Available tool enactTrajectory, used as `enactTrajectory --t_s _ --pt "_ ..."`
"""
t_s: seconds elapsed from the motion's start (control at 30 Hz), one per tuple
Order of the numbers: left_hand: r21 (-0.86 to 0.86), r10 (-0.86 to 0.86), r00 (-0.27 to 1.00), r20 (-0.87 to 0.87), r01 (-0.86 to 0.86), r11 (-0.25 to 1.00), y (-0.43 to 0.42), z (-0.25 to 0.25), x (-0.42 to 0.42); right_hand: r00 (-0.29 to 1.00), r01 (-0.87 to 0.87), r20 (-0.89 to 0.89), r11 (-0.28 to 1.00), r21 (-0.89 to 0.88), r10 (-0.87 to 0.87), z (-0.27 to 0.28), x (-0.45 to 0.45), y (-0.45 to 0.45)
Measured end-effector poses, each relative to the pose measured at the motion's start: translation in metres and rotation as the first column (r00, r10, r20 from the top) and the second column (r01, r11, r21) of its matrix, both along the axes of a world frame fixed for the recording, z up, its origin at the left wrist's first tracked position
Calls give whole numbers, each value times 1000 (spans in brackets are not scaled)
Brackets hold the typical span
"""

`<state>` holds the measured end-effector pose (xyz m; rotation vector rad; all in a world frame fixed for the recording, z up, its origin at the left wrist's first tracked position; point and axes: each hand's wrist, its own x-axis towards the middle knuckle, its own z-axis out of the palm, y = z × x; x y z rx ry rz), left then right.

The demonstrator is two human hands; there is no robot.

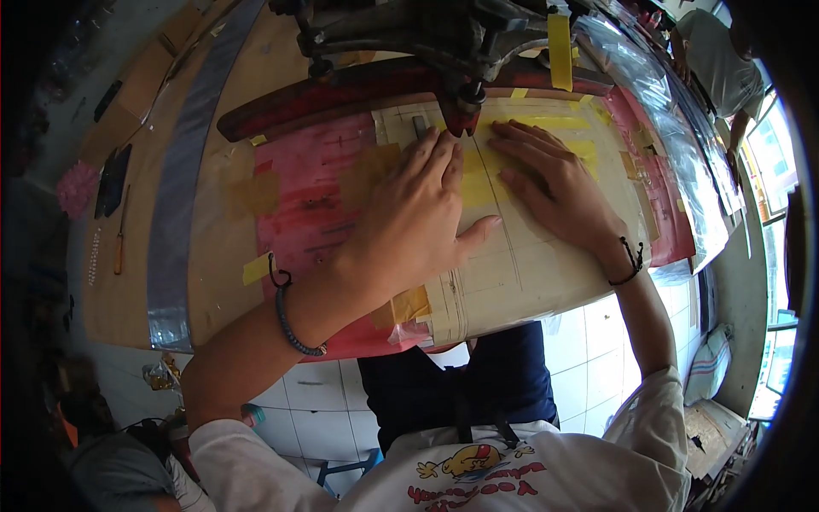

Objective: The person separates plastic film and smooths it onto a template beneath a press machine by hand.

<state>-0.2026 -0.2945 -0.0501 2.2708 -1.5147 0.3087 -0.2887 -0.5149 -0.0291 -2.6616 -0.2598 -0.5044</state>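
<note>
My left hand (418,205) lies palm down, fingers stretched forward and thumb out to the side. It rests across a beige sheet (546,273) and the red sheet (294,218) beside it. Also flat on the beige sheet, to the right, is my right hand (554,175), its fingers extended near strips of yellow tape (482,183). Dark lines run along the sheet between my hands. Just beyond my fingertips, a notched red metal tip (461,119) points down from a dark metal frame (388,30). Neither hand grips anything.
A curved red bar (333,102) spans the back of the work. On the left of the table are a grey strip (183,171), a thin tool with an orange handle (119,247) and dark objects. Clear plastic sheeting (631,77) lies right. Other people are at lower left and upper right.
</note>
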Motion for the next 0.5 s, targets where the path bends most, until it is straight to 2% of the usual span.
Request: enactTrajectory --t_s 0.5 --pt "18 -3 1000 -25 3 1000 1 2 1 999 -17 45 1000 24 16 -3 -2 -1"
